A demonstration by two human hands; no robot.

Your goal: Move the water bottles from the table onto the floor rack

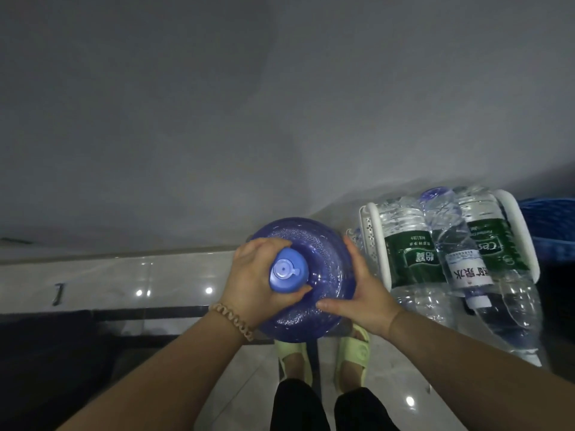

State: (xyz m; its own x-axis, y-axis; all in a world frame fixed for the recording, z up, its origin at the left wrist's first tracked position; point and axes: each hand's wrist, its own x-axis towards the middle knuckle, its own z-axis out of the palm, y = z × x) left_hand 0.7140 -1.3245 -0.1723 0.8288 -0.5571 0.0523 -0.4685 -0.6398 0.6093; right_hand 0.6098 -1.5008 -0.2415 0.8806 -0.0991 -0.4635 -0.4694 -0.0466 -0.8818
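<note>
My left hand (258, 275) has its fingers curled tight round the neck of the big blue jug (314, 262), just under the blue cap (287, 270). My right hand (362, 293) is flat and spread against the jug's right shoulder, thumb along the near side, not gripping. The jug stands upright, long axis vertical, cap pointing straight up at me, above my feet. Just right of it sits the white rack (525, 241) with clear bottles (410, 253) lying lengthwise, near to far.
</note>
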